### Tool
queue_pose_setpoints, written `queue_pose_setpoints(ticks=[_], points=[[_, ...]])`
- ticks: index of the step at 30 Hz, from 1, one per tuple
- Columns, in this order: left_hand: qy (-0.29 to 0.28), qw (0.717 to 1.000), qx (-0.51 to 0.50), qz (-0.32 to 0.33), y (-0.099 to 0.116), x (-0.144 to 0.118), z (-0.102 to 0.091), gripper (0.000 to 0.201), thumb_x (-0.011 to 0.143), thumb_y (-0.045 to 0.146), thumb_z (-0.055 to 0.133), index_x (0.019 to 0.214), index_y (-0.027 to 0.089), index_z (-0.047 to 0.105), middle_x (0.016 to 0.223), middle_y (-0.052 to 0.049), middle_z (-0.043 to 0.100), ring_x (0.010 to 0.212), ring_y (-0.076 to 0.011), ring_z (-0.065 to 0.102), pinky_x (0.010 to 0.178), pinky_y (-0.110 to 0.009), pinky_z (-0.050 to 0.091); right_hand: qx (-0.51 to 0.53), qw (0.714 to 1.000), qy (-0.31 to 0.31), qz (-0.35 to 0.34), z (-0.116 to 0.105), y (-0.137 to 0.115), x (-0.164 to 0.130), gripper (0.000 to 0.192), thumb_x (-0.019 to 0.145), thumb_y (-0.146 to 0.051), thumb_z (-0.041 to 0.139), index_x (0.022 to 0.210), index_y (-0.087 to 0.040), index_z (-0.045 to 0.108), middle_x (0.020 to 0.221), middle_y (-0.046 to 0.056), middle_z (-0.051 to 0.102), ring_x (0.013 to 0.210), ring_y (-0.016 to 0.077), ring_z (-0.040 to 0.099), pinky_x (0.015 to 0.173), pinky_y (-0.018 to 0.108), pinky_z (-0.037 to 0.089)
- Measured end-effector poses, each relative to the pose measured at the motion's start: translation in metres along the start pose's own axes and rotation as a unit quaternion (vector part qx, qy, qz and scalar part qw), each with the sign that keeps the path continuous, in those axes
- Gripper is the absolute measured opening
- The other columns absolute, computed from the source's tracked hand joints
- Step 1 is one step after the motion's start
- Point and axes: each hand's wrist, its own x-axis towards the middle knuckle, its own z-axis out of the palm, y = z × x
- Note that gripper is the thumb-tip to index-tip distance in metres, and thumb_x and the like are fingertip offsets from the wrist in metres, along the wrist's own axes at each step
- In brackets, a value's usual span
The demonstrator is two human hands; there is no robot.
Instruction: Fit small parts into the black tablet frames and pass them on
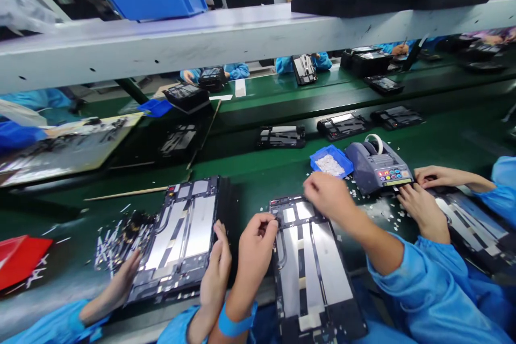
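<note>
A tablet back frame (310,274) with silver panels lies lengthwise in front of me on the green belt. My left hand (256,242), with a blue wrist strap, pinches the frame's top left corner with curled fingers. My right hand (326,193), in a blue sleeve, hovers palm down over the frame's top right edge. Its fingertips point toward a small blue tray (342,158) of white bits. Its fingers hide whatever may be under them.
A co-worker's two hands (215,269) rest on a second frame (181,236) to my left, beside a pile of small strips (116,239). To my right, another person's hands (423,207) work at a grey tape dispenser (377,169). More frames (282,136) lie on the far belt, and a grey shelf (242,37) runs overhead.
</note>
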Motion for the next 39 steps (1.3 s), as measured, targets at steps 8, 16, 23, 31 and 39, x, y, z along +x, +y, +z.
queue_pose_setpoints(ticks=[8, 16, 23, 31, 39], points=[[0.014, 0.995, -0.078, -0.053, -0.011, 0.010, 0.001, 0.016, 0.080, 0.036, 0.067, 0.079, 0.020, 0.068, 0.080, -0.004, 0.071, 0.082, -0.0204, 0.068, 0.077, -0.031, 0.055, -0.170, 0.981, 0.016, 0.087, -0.019, 0.054, 0.014, 0.021, 0.102, -0.018, 0.049, 0.104, -0.015, 0.070, 0.105, 0.014, 0.072, 0.094, 0.0249, 0.067, 0.075, 0.030, 0.042], [0.057, 0.996, -0.076, 0.001, -0.008, 0.002, 0.004, 0.010, 0.083, 0.034, 0.071, 0.079, 0.025, 0.069, 0.074, -0.003, 0.070, 0.071, -0.0208, 0.068, 0.067, -0.033, 0.057, 0.006, 0.984, -0.125, -0.130, 0.025, -0.057, -0.026, 0.018, 0.102, -0.024, 0.058, 0.093, -0.018, 0.073, 0.094, 0.007, 0.075, 0.093, 0.0217, 0.068, 0.083, 0.030, 0.043], [0.063, 0.997, -0.033, 0.028, -0.009, -0.006, 0.004, 0.008, 0.085, 0.025, 0.065, 0.080, 0.022, 0.072, 0.080, -0.003, 0.075, 0.075, -0.0198, 0.069, 0.069, -0.031, 0.056, 0.003, 0.984, -0.145, -0.101, 0.034, -0.063, -0.024, 0.017, 0.097, -0.017, 0.056, 0.094, -0.017, 0.073, 0.096, 0.008, 0.076, 0.094, 0.0224, 0.070, 0.080, 0.029, 0.043], [0.061, 0.996, 0.001, 0.071, -0.012, -0.010, 0.005, 0.009, 0.084, 0.022, 0.063, 0.079, 0.022, 0.071, 0.085, -0.002, 0.077, 0.084, -0.0196, 0.072, 0.078, -0.032, 0.056, 0.062, 0.984, -0.160, -0.053, 0.034, -0.062, -0.018, 0.017, 0.089, -0.013, 0.057, 0.084, -0.018, 0.073, 0.091, 0.006, 0.077, 0.087, 0.0202, 0.070, 0.074, 0.027, 0.040], [0.048, 0.997, -0.052, 0.030, -0.018, -0.006, 0.007, 0.009, 0.084, 0.028, 0.066, 0.077, 0.021, 0.066, 0.087, -0.004, 0.075, 0.087, -0.0203, 0.071, 0.081, -0.032, 0.055, 0.048, 0.986, -0.147, -0.065, 0.030, -0.050, -0.011, 0.014, 0.090, -0.013, 0.058, 0.087, -0.016, 0.071, 0.088, 0.007, 0.075, 0.081, 0.0190, 0.065, 0.070, 0.028, 0.036]])
